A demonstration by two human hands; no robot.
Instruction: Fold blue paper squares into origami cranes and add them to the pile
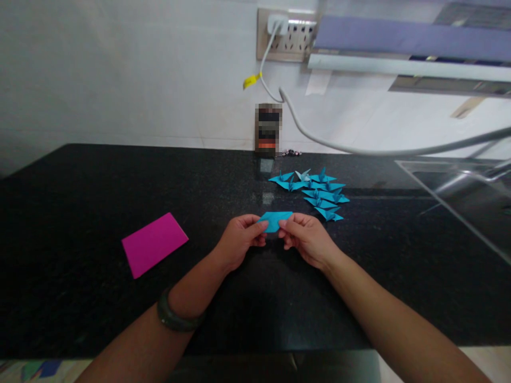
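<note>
Between my two hands, a partly folded piece of blue origami paper point(274, 220) is held up over the dark counter. My left hand point(244, 234) pinches its left end between thumb and fingers. On the other side, my right hand point(305, 234) grips the right end in the same way, thumb on top. Just beyond my right hand lies a group of several folded blue paper cranes point(321, 194), with one paler crane point(303, 175) at the back. A stack of magenta paper point(155, 244) rests on the counter to the left of my hands.
The black counter point(80, 213) runs to a white wall. A phone-like upright object point(268, 129), blurred out, leans there beside a beaded string point(291, 153). A grey cable point(339, 144) hangs from the wall socket point(293, 40) toward the right. At right is a metal sink point(471, 197).
</note>
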